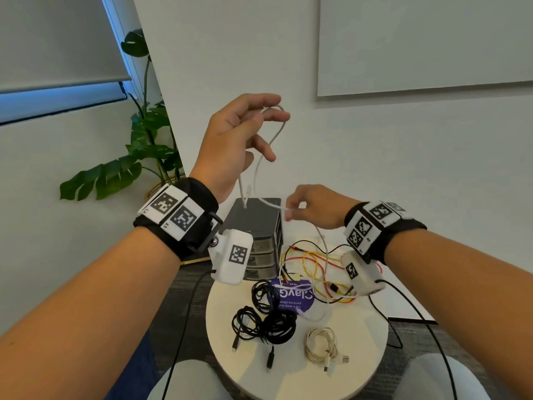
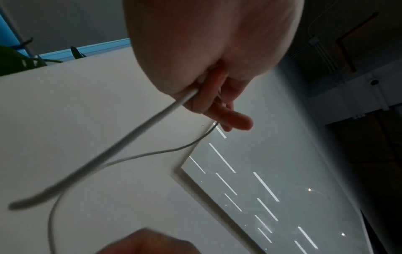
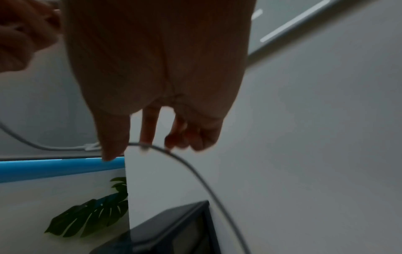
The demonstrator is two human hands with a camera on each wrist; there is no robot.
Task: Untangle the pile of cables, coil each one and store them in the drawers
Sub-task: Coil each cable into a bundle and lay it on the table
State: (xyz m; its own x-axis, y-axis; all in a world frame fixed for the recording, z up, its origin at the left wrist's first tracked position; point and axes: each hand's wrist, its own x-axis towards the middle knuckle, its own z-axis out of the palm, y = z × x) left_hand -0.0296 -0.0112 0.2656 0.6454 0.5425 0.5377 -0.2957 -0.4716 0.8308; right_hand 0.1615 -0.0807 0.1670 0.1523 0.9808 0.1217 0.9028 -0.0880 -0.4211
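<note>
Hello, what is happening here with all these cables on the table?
A person is sorting cables. The left hand holds up a loop of a white cable, and the right hand pinches the same cable lower down. On the round table lie black coils and a beige coil; a red, yellow and black tangle remains beside the drawer unit.

Smooth white cable (image 1: 277,134), matt round table (image 1: 360,342)
</note>
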